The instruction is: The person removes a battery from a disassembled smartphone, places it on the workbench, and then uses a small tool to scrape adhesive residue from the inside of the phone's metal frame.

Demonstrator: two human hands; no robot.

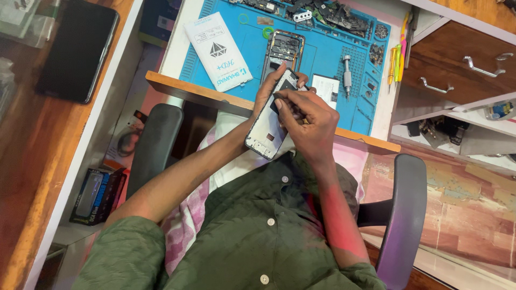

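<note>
Left hand (267,88) grips the opened phone (270,121) from behind and along its left edge, fingers wrapped around the top, holding it tilted over the lap just below the desk edge (188,88). Right hand (303,121) is closed over the phone's upper right part, fingertips (280,98) pinched together and pressed on the inside of the phone near its top — whether they pinch a small tool or part, cannot tell. The phone shows its pale inner side, dark section at the upper end.

At 12 o'clock from the hands, a second phone frame (283,51) lies on the blue work mat (322,53), its back off and innards showing. At 11 o'clock, a white flat packet (217,51) rests tilted on the mat. At 1 o'clock, a short metal screwdriver (347,72) stands on the mat, with a small white card (325,88) just beside the hands. Loose dark parts (328,13) are piled along the mat's far edge. At 2 o'clock, yellow and pink tools (399,56) lie at the mat's right edge, wooden drawers (462,67) beyond.

At 10 o'clock, well apart — a black phone (78,51) lies face down on a wooden counter (32,161). Chair armrests (156,145) flank the green-shirted torso (269,231).
</note>
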